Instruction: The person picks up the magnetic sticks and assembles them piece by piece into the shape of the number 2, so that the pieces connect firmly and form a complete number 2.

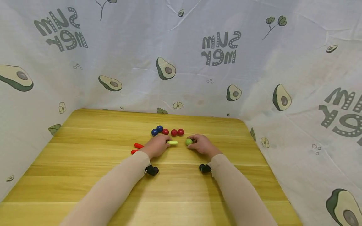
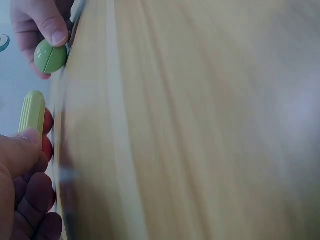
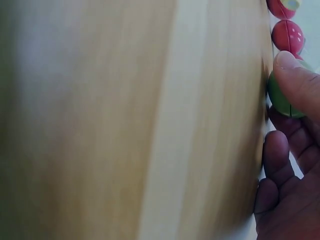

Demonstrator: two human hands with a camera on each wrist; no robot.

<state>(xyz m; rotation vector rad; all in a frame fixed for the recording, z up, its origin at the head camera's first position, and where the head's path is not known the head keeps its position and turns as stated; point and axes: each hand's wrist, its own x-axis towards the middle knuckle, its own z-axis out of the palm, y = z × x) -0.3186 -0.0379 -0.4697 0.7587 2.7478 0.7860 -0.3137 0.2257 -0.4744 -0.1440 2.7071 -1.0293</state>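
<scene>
My left hand (image 1: 157, 145) pinches a pale yellow-green ribbed stick (image 1: 173, 142) between thumb and fingers, its free end pointing right. In the left wrist view the stick (image 2: 33, 111) shows lengthwise grooves and a rounded tip. Across from it, my right hand (image 1: 202, 145) holds a green ball (image 1: 189, 142) with thumb and fingers, low over the table. A seam runs round this ball (image 2: 50, 56). Just beyond the hands lie red balls (image 1: 177, 132), one of them (image 3: 288, 36) with pale dots in the right wrist view.
Two blue balls (image 1: 157, 130) sit left of the red ones. Red sticks (image 1: 138, 146) lie beside the left wrist, partly hidden by that arm. The wooden table (image 1: 93, 138) ends at a pale cloth (image 1: 192, 91) printed with avocados, which hangs behind and at both sides.
</scene>
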